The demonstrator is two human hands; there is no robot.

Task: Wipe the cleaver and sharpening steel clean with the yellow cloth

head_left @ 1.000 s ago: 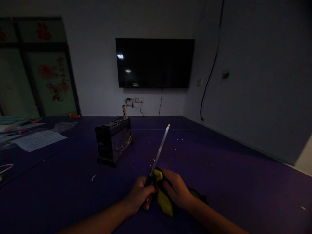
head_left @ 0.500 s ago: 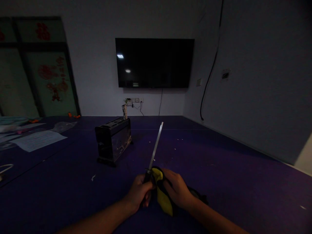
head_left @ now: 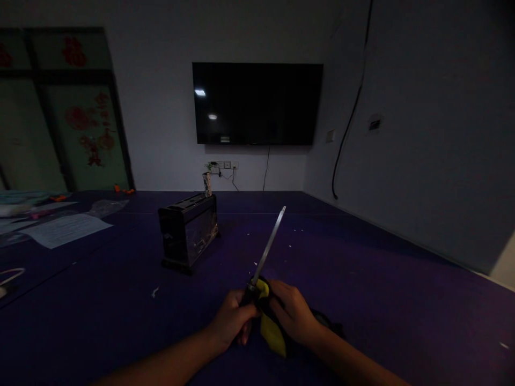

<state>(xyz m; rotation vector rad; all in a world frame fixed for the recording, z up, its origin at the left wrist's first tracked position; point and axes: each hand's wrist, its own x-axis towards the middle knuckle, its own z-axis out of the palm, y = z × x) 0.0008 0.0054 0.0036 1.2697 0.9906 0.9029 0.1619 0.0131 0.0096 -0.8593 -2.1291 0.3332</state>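
In my left hand [head_left: 233, 321], the fingers are wrapped round the black handle of a long, slim metal rod [head_left: 269, 246]. The rod points up and away, tilted to the right; whether it is flat or round I cannot tell. My right hand [head_left: 295, 313] is closed on a black-and-yellow cloth [head_left: 273, 335], bunched against the base of the rod. More dark cloth lies under and beyond the right wrist. Farther off, left of the rod, stands a black box-like holder [head_left: 187, 233] with openings in its top and glossy sides.
A purple-blue tabletop [head_left: 341, 268] carries small white scraps. Printed paper [head_left: 68, 229] and clear plastic [head_left: 107, 208] lie at the left. A patterned upright object [head_left: 207, 184] shows behind the holder. A television [head_left: 257, 104] hangs on the far wall; a black cable [head_left: 352, 115] runs down the right wall.
The rod has tilted further to the right, its tip moving right and slightly down. Both hands keep their holds and have barely moved. The whole view has shifted slightly.
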